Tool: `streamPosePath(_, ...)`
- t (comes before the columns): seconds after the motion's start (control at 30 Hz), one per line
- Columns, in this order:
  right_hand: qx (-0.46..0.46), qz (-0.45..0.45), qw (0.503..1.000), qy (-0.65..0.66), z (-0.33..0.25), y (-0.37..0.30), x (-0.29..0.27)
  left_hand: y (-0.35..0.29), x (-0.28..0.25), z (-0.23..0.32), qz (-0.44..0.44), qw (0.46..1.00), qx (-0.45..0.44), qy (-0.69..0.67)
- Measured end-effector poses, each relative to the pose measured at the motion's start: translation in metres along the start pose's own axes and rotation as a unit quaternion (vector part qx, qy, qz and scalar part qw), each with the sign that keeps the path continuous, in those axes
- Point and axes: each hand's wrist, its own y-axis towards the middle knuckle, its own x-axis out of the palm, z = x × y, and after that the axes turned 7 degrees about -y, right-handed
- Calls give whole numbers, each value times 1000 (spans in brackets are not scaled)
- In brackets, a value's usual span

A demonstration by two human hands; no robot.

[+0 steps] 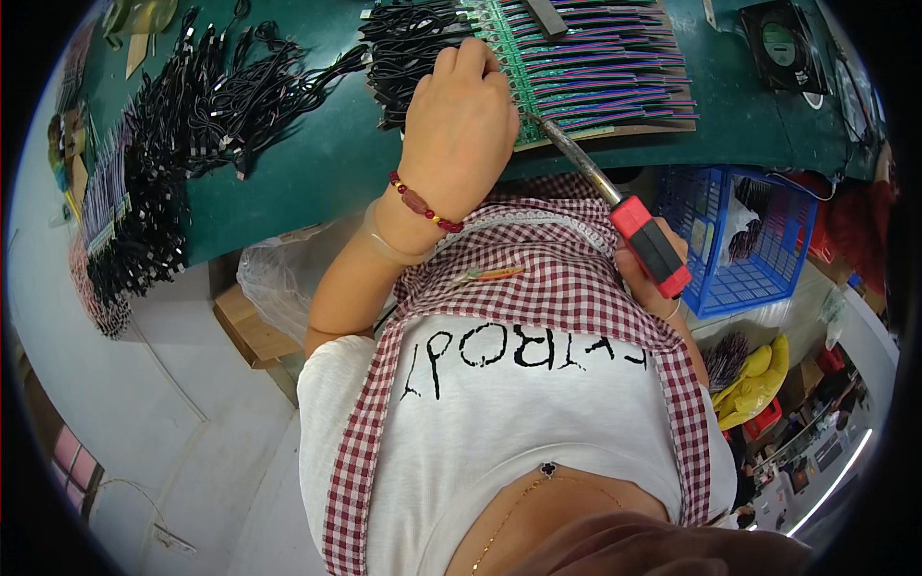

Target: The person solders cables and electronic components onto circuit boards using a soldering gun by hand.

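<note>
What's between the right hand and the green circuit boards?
In the head view, the soldering iron spans it: red-and-black handle in the right hand, metal shaft over the checkered apron and green table toward the circuit boards.

There are two hands (459,125) (636,276), one soldering iron (645,240), one blue crate (709,274) and one black fan (783,46).

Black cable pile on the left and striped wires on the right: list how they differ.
The black cable pile lies in a loose tangle, while the striped wires run in near-parallel rows. The black cable pile is mostly plain black; the striped wires show pink and blue lines. Both are over the green table.
</note>
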Motion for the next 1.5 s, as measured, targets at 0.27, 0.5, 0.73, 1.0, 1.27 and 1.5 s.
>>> streamPosePath(0.27, 50, 43, 996, 59, -2, -5, 2, 0, -1, 0, 0, 1000, -3, 1)
streamPosePath(0.5, 41, 40, 996, 70, 1, -6, 3, -1, 1, -1, 4, 1000, 6, 1)
streamPosePath(0.73, 99, 63, 983, 138, 20, -15, 19, -1, 1, -1, 4, 1000, -7, 18)
streamPosePath(1.0, 66, 167, 879, 441, -15, 46, 22, -18, -9, 4, 36, 995, 1, 91)
streamPosePath(1.27, 32, 174, 872, 456, -4, 65, 8, -54, -67, -125, 61, 958, -153, 236)
streamPosePath(1.5, 9, 180, 859, 479, -8, 70, 9, -54, -72, -130, 149, 979, -85, 113)
